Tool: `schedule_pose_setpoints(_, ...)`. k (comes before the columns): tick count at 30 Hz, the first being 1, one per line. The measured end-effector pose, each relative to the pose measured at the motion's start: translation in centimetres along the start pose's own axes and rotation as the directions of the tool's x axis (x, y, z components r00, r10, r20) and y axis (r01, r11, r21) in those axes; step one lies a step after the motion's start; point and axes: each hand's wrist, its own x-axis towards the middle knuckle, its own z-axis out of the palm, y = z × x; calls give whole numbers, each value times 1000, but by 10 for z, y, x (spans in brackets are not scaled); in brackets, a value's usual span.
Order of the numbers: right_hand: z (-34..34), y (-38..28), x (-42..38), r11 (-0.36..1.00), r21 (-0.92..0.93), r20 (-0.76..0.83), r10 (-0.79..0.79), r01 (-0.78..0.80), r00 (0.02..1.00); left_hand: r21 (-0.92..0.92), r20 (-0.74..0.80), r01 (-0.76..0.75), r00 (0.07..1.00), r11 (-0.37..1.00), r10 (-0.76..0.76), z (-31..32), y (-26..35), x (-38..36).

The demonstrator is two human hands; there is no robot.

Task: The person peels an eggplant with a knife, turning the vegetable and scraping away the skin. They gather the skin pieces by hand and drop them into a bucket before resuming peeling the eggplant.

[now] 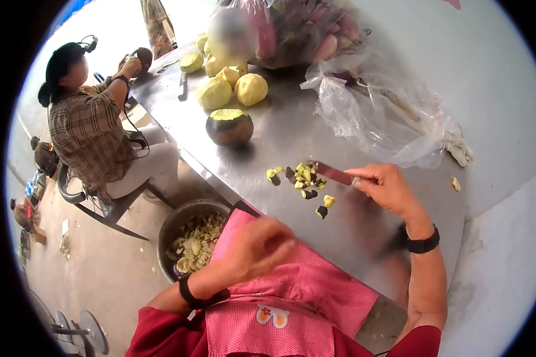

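My right hand (388, 188) grips a knife (335, 174), its blade resting at a small heap of peelings (307, 176) on the metal table. The scraps are pale green, some with dark skin. Over my pink checked apron (280, 276), my left hand (262, 247) is smeared by motion. Its fingers look curled, and I see nothing in them. Farther up the table sits a dark round vegetable (230, 127), perhaps an eggplant, with its top peeled to pale green. Several peeled pale ones (214, 93) are grouped behind it.
A metal bowl of peelings (192, 241) stands below the table's left edge. Another knife (183, 86) lies near the peeled pieces. A filled plastic bag (307, 33) and a crumpled clear bag (381, 113) lie at the back. A seated co-worker (92, 122) handles a dark vegetable at left.
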Motion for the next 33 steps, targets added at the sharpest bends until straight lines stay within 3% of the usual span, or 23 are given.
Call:
schedule_pose_setpoints(2,-4,2,0,997,52,-25,58,-57,998,453,-311,-63,924,889,224,-12,0,16)
schedule_pose_setpoints(4,-8,1,0,997,-31,-122,62,-67,991,791,-278,-2,890,611,362,-25,5,34)
schedule_pose_setpoints(5,-8,4,0,997,-32,-122,63,-67,991,808,-303,90,911,582,280,-27,0,41)
schedule_pose_setpoints(9,-3,0,-2,994,-9,-43,108,-108,993,820,-247,124,958,559,149,-25,-8,64)
schedule_pose_setpoints(11,-4,-2,0,993,-2,2,118,-118,993,818,-237,106,958,565,164,-14,-2,72)
schedule_pose_setpoints(13,-4,-1,3,993,-20,-174,107,-113,979,813,-218,74,958,577,184,-5,1,81)
schedule_pose_setpoints(17,-8,13,6,992,-14,-238,116,-123,964,810,-190,45,963,585,189,7,0,97)
schedule_pose_setpoints(22,2,15,5,994,-1,-145,107,-108,984,860,-107,-80,937,504,332,30,6,103)
schedule_pose_setpoints(25,3,11,4,986,80,-113,154,-146,982,827,-133,-48,951,560,278,28,7,105)
schedule_pose_setpoints(33,2,9,2,979,95,-116,190,-180,975,759,-88,-158,936,632,340,2,-10,104)
